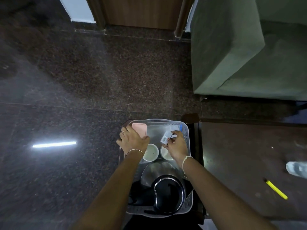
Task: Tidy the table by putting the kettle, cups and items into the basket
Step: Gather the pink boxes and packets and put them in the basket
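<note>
A grey perforated plastic basket (186, 135) sits below me on a small dark stand. Inside it lie a steel kettle with a black lid and handle (163, 188) at the near end, two white cups (150, 152) (164, 153) in the middle, and a clear bag with a blue clip (166, 129) at the far end. My left hand (132, 140) grips a pink box (139, 130) at the basket's far left corner. My right hand (176, 144) holds a small white packet with a barcode (165, 138) above the cups.
A dark wooden table (240, 163) lies to the right, with a yellow pen (276, 190) and a clear plastic bottle (297, 169) on it. A green armchair (240, 55) stands at the far right. Dark granite floor spreads to the left.
</note>
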Tool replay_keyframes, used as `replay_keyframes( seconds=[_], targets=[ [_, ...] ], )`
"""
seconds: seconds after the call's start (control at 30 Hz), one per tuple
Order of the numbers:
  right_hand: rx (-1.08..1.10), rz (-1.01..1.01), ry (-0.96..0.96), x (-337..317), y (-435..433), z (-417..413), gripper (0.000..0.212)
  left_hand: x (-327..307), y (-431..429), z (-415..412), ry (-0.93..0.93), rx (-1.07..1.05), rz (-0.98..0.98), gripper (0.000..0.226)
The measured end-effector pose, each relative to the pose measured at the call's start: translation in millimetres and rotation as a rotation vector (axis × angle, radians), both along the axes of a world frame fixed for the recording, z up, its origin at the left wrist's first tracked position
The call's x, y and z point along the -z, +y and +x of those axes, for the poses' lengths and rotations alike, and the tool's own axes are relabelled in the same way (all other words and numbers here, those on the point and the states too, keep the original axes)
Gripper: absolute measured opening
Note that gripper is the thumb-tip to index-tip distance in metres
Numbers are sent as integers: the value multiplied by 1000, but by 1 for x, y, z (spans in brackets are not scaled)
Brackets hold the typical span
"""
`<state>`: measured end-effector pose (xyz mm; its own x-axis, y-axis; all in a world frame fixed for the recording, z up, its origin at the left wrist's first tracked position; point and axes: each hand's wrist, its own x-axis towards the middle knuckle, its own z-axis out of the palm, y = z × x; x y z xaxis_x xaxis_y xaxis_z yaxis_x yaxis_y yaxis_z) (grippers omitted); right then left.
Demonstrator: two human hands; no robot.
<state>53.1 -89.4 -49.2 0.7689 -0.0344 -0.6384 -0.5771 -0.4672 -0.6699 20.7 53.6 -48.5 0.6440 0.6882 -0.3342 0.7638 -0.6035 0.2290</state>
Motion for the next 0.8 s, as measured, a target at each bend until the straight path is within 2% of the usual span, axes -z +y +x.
replay_keyframes(
  seconds=[0.13,0.33,0.57,0.8],
  targets=[
    [-16,-1,10,11,1,-2,28,10,-2,2,15,133,151,86],
    [-44,8,-13,13,2,-1,26,17,-4,3,90,249,172,76],
    [-94,-157,-153,4,-18,10,23,17,1,3,108,279,232,76],
    [-140,-315,-256,-7,-57,15,30,8,4,6,127,284,223,75]
  ],
)
